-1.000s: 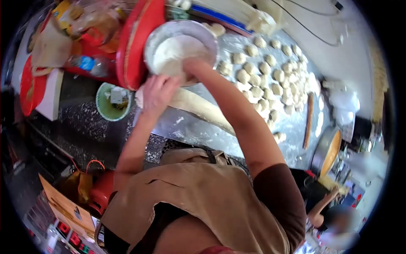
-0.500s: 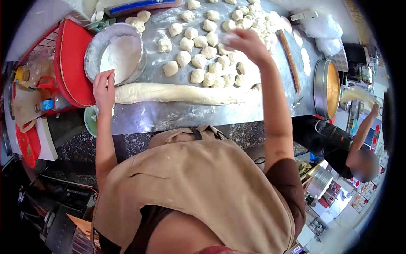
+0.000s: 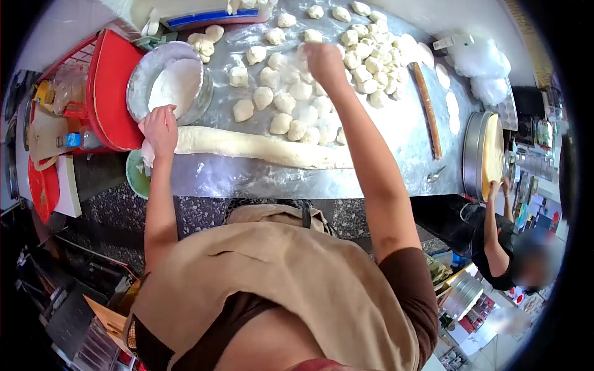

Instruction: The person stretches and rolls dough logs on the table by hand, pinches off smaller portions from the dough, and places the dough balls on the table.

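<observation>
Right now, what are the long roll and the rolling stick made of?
The long roll looks like soft, matte dough: pale, smooth and floury. The rolling stick is probably wood with a dull finish, since it's brown with uneven, darker patches.

Dough pcs (image 3: 263, 98) btwn bowl (image 3: 137, 86) L & rolling pin (image 3: 427, 111) R.
</observation>
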The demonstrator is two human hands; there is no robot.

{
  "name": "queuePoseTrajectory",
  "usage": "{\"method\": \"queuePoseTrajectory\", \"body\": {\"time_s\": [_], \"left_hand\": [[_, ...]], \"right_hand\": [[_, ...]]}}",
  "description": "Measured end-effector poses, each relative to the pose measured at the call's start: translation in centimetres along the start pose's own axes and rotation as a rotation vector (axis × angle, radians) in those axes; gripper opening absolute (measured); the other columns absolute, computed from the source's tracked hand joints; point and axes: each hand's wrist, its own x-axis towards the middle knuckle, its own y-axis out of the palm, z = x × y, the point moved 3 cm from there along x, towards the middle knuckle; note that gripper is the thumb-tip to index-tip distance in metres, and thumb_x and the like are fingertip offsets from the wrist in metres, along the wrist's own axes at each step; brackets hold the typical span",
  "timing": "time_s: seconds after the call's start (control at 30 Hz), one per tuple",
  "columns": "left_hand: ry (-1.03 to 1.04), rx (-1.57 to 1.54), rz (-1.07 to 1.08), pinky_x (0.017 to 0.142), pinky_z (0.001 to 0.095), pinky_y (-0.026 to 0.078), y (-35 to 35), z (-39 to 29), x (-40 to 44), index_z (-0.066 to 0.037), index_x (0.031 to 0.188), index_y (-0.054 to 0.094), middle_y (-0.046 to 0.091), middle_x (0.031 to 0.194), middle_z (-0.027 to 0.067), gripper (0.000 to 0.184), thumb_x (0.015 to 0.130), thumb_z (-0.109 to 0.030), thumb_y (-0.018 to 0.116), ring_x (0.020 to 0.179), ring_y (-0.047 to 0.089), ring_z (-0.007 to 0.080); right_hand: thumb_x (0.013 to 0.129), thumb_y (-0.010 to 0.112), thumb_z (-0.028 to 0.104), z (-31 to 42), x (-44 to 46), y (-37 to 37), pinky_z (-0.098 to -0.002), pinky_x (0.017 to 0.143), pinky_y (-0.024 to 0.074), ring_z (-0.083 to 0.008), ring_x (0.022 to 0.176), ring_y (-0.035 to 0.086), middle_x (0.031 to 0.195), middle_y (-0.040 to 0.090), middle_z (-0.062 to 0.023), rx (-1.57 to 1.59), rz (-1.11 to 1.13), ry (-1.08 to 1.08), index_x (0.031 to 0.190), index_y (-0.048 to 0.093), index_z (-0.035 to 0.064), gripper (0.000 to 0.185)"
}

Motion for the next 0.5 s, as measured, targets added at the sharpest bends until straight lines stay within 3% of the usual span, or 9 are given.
{"method": "queuePoseTrajectory", "body": {"time_s": [0.1, 0.17, 0.23, 0.27, 0.33, 0.37, 0.4, 0.43, 0.5], "left_hand": [[-0.036, 0.044, 0.025, 0.081, 0.0351, 0.035, -0.1, -0.1, 0.6, -0.013, 0.087, 0.066, 0.064, 0.086, 0.0007, 0.017, 0.088, -0.016, 0.049, 0.081, 0.057, 0.0202], [-0.019, 0.004, 0.018, 0.081, 0.035, 0.035, -0.2, -0.3, 0.3, -0.013, 0.086, 0.066, 0.064, 0.085, 0.0003, 0.017, 0.087, -0.015, 0.049, 0.081, 0.057, 0.0201], [-0.022, -0.003, 0.004, 0.081, 0.0351, 0.035, -0.1, -0.3, 0.4, -0.013, 0.086, 0.066, 0.064, 0.085, -0.0001, 0.016, 0.086, -0.015, 0.05, 0.082, 0.057, 0.0196], [-0.001, -0.018, -0.02, 0.08, 0.0356, 0.035, -0.2, -0.4, 0.4, -0.013, 0.085, 0.066, 0.065, 0.084, 0.0005, 0.018, 0.087, -0.015, 0.048, 0.081, 0.057, 0.0203], [-0.003, -0.028, -0.036, 0.079, 0.036, 0.035, 0.0, -0.3, 0.3, -0.014, 0.085, 0.065, 0.064, 0.083, -0.0007, 0.018, 0.086, -0.017, 0.048, 0.083, 0.057, 0.0206], [-0.028, -0.007, -0.046, 0.079, 0.036, 0.035, -0.1, -0.1, 0.1, -0.014, 0.085, 0.065, 0.064, 0.083, -0.0007, 0.018, 0.086, -0.017, 0.048, 0.083, 0.057, 0.0206], [-0.027, -0.004, -0.017, 0.08, 0.0368, 0.035, 0.0, -0.1, 0.0, -0.012, 0.088, 0.064, 0.063, 0.088, 0.0013, 0.016, 0.086, -0.016, 0.048, 0.086, 0.056, 0.0221], [-0.025, -0.002, 0.009, 0.081, 0.0376, 0.035, 0.1, 0.0, 0.0, -0.011, 0.092, 0.062, 0.063, 0.093, 0.0034, 0.016, 0.086, -0.016, 0.049, 0.088, 0.055, 0.0235], [-0.071, -0.117, -0.157, 0.082, 0.0393, 0.035, 0.3, -0.2, 0.1, -0.009, 0.093, 0.06, 0.06, 0.096, 0.0068, 0.014, 0.082, -0.012, 0.052, 0.089, 0.054, 0.0262]], "right_hand": [[0.073, 0.052, 0.004, -4.0, 3.6, 2.7, -0.0446, 0.069, 0.0491, -0.0395, 0.075, 0.061, 0.076, 0.063, -0.0223, 0.095, -0.043, -0.037, 0.081, 0.068, 0.0051, 0.018], [0.075, 0.055, 0.011, -6.7, 4.1, 0.6, -0.041, 0.068, 0.0512, -0.0352, 0.073, 0.064, 0.076, 0.064, -0.0203, -0.196, -0.282, 0.033, 0.085, 0.069, 0.0053, 0.019], [0.077, 0.054, 0.013, -9.4, 3.7, 2.1, -0.0428, 0.064, 0.0497, -0.0352, 0.071, 0.063, 0.075, 0.063, -0.02, -0.394, 0.301, -0.126, 0.076, 0.066, 0.0044, 0.015], [0.077, 0.056, 0.016, -8.5, 1.9, 1.2, -0.0424, 0.062, 0.0485, -0.0352, 0.069, 0.062, 0.074, 0.063, -0.0204, -0.206, 0.323, 0.011, 0.074, 0.065, 0.0029, 0.016], [0.075, 0.058, 0.018, -10.2, -0.4, 1.6, -0.0405, 0.062, 0.0486, -0.0347, 0.067, 0.061, 0.07, 0.062, -0.0205, -0.634, 0.211, 0.028, 0.071, 0.064, 0.0013, 0.018], [0.074, 0.059, 0.013, -11.2, -1.2, 3.0, -0.0393, 0.063, 0.0501, -0.0342, 0.067, 0.063, 0.07, 0.062, -0.0226, -0.464, 0.425, 0.049, 0.073, 0.066, 0.0001, 0.015], [0.074, 0.058, 0.009, -3.1, -2.0, 1.1, -0.0382, 0.064, 0.0511, -0.0302, 0.068, 0.065, 0.072, 0.064, -0.0219, 0.054, 0.608, 0.382, 0.079, 0.069, -0.0006, 0.015], [0.074, 0.06, 0.007, -1.8, -1.0, 3.0, -0.0355, 0.063, 0.0518, -0.0247, 0.07, 0.067, 0.074, 0.067, -0.0192, -0.183, 0.327, -0.004, 0.085, 0.069, -0.001, 0.017], [0.073, 0.061, 0.004, 6.5, 1.6, 6.1, -0.0354, 0.069, 0.0521, -0.0282, 0.073, 0.067, 0.082, 0.067, -0.0186, 0.194, 0.282, -0.178, 0.094, 0.068, 0.0014, 0.023]]}}
